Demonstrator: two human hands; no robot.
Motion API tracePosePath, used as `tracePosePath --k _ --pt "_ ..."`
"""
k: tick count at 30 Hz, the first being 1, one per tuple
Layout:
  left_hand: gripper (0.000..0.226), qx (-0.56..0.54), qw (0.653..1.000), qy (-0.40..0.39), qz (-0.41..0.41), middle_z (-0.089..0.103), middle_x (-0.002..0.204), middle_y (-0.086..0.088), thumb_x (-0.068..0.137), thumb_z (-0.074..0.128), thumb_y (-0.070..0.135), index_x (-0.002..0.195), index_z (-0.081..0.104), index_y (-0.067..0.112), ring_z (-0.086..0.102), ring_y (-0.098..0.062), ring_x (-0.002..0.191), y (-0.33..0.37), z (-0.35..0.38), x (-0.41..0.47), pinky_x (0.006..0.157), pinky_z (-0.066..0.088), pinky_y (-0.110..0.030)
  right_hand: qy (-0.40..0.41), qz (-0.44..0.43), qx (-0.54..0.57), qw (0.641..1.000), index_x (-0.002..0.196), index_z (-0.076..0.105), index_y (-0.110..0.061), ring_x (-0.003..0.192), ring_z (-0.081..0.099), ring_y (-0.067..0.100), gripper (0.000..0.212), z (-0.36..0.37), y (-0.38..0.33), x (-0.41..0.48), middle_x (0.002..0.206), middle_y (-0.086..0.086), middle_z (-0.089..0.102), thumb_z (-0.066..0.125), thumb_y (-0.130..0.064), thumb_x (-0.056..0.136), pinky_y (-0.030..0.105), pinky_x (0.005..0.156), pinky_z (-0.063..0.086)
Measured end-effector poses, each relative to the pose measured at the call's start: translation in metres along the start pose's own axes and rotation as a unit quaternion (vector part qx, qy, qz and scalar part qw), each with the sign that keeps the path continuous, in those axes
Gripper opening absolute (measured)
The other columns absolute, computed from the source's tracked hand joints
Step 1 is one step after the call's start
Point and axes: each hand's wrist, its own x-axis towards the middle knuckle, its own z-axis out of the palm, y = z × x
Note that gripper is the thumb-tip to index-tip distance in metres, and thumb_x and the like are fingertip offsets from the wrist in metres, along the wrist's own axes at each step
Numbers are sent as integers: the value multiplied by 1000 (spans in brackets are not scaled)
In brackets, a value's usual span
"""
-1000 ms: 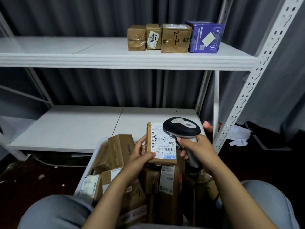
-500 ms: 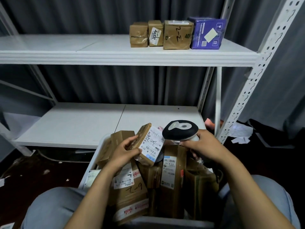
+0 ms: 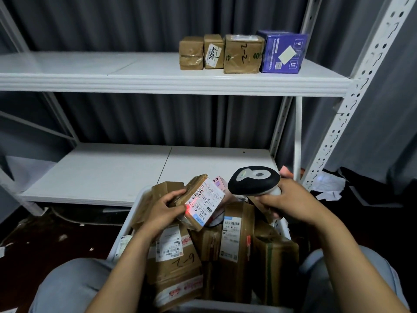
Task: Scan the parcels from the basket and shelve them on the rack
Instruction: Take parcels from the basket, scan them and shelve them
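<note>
With left fingers [image 3: 173,196] curled round the far-left edge of a small brown parcel [image 3: 194,185], thumb pinching by the near corner of its label [image 3: 204,201]; parcel held just above the basket [image 3: 125,229], over the packed parcels [image 3: 234,233] inside. With right fingers [image 3: 269,205] wrapped round the grip of the scanner [image 3: 253,180], its head hanging just right of the parcel, near but apart. No slack on either side: left hand [image 3: 163,214] full of parcel, right hand [image 3: 293,199] full of scanner.

Key relation for the coming move: parcel lying left of the scanner head, label face tilted up and toward it, long axis running from the left thumb away and rightward. Red glow [image 3: 187,207] landing on the label's near-left corner, right beside the thumb; too small to tell whether across any barcode. Probably calls for a slight turn of the scanner, or a tilt of the parcel, to sweep the beam farther along the label.

For shelving afterwards, left hand the nearer one, being the carrier. Rack [image 3: 352,109] straight ahead: lower shelf [image 3: 112,172] just beyond the basket, upper shelf [image 3: 135,81] above it, with four boxes [image 3: 241,53] in a row toward its right end. Marker scrawl on the label too unclear for choosing between shelves.
</note>
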Motion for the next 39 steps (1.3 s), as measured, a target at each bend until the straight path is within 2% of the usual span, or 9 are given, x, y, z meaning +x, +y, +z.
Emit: tracePosePath --k 5,9,12,16,20,23,26,33,39 --pt "44 -3 1000 -8 9 65 118 -5 83 69 4 116 62 32 68 -12 93 1 2 -4 64 54 -19 1 -1 4 1000 76 61 -20 51 54 28 14 0 -2 -2 57 19 60 72 -22 85 41 58 48" --pt "41 -3 1000 -7 13 66 119 -4 83 71 9 116 63 33 68 -11 94 3 4 -6 66 54 -19 8 1 19 1000 78 63 -21 52 54 30 12 2 -2 -4 60 19 59 74 -24 83 44 58 48" --pt "32 -22 999 19 25 67 117 -1 84 71 19 110 65 38 67 -15 102 12 7 -6 81 58 -31 31 -1 65 997 86 66 -14 51 52 28 9 4 -8 -4 62 15 58 74 -17 84 41 55 47" --pt "22 -76 993 77 48 73 107 2 80 73 38 101 70 33 68 -19 101 48 12 1 92 54 -45 67 10 136 988 88 62 -1 40 49 15 12 1 -28 3 48 3 57 66 -12 90 24 42 43" --pt "25 -166 981 84 60 74 102 -2 89 64 36 107 69 19 69 -16 91 99 18 11 75 55 -30 122 -13 199 972 90 61 -3 44 49 17 11 -12 -54 18 64 12 61 66 -13 90 26 43 43" --pt "18 -202 974 77 61 74 94 1 95 58 34 97 67 19 68 -11 80 142 23 21 75 52 -29 127 -32 222 966 89 60 -3 46 47 19 10 -25 -77 29 68 15 57 65 -11 91 27 43 40" --pt "21 -210 970 95 82 71 83 2 94 56 39 87 64 20 63 -9 65 183 30 33 55 44 -22 127 -46 227 965 86 60 -6 47 46 19 10 -37 -98 42 67 14 57 65 -12 91 25 43 39" --pt "30 -226 960 130 105 74 89 0 90 58 48 88 67 19 69 -16 81 258 34 65 74 55 -33 146 -73 222 961 84 60 -9 44 47 15 11 -67 -132 75 65 11 57 64 -15 91 23 43 41" --pt "35 -180 967 158 87 73 92 -3 89 55 52 91 66 19 68 -18 78 283 27 100 73 58 -38 147 -82 203 965 84 61 -9 47 49 17 10 -89 -143 92 65 11 58 65 -16 91 24 43 43"
